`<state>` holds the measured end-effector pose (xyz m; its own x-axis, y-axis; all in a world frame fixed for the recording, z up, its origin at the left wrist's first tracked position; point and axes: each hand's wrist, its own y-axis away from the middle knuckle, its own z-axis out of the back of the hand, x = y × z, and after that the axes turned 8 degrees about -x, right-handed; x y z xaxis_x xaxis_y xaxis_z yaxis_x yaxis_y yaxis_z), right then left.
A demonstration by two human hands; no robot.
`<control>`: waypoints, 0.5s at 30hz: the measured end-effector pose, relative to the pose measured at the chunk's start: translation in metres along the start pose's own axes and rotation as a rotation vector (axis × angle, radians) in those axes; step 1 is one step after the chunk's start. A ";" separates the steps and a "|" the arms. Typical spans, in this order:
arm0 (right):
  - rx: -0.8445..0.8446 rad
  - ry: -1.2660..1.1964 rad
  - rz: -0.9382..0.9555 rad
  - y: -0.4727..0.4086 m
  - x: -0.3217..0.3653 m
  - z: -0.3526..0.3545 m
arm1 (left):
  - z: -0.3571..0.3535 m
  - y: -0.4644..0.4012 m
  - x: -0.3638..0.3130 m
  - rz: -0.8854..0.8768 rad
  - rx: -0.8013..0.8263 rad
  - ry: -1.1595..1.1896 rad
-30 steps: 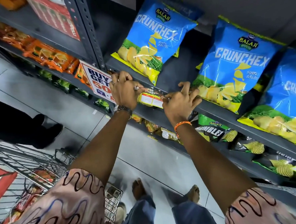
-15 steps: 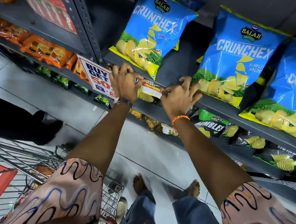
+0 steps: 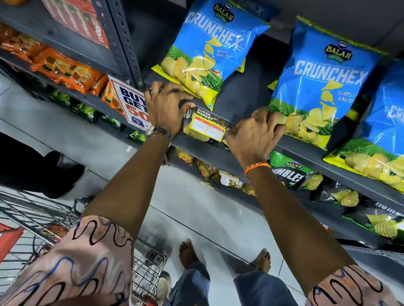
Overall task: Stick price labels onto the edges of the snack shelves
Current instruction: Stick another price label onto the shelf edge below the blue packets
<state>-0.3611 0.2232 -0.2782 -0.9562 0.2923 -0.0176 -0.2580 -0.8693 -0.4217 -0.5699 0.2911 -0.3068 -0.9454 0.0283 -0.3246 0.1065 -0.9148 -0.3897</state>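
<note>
A yellow and red price label [image 3: 206, 128] with two white boxes lies against the front edge of the dark grey shelf [image 3: 290, 148]. My left hand [image 3: 167, 108] pinches its left end, fingers curled over the shelf lip. My right hand [image 3: 254, 133] pinches its right end, knuckles near the bottom of a blue Crunchex chip bag [image 3: 319, 81]. Another blue Crunchex bag [image 3: 213, 45] leans on the shelf just above the label.
A "BUY GET 50" sign [image 3: 131, 102] hangs left of my left hand. Orange snack packs [image 3: 68, 71] fill the left bay, black and green chip bags [image 3: 289, 173] the shelf below. A wire shopping cart [image 3: 34, 215] stands at lower left. A person's dark legs [image 3: 31, 168] stand beside it.
Both hands stayed at the ends of the label and pressed it closer to the shelf edge. The view shifted slightly, and the label's face shows more plainly.
</note>
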 end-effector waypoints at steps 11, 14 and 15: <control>-0.085 -0.075 0.265 -0.020 0.033 -0.016 | 0.003 0.016 0.002 -0.038 -0.009 -0.041; -0.094 -0.083 0.274 -0.025 0.033 -0.023 | 0.002 0.018 0.001 -0.033 -0.010 -0.041; -0.096 -0.085 0.294 -0.025 0.032 -0.025 | 0.003 0.019 0.001 -0.030 0.003 -0.051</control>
<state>-0.3820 0.2642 -0.2908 -0.9970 -0.0040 -0.0778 0.0420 -0.8688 -0.4933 -0.5698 0.2731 -0.3121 -0.9628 0.0351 -0.2680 0.0770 -0.9148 -0.3964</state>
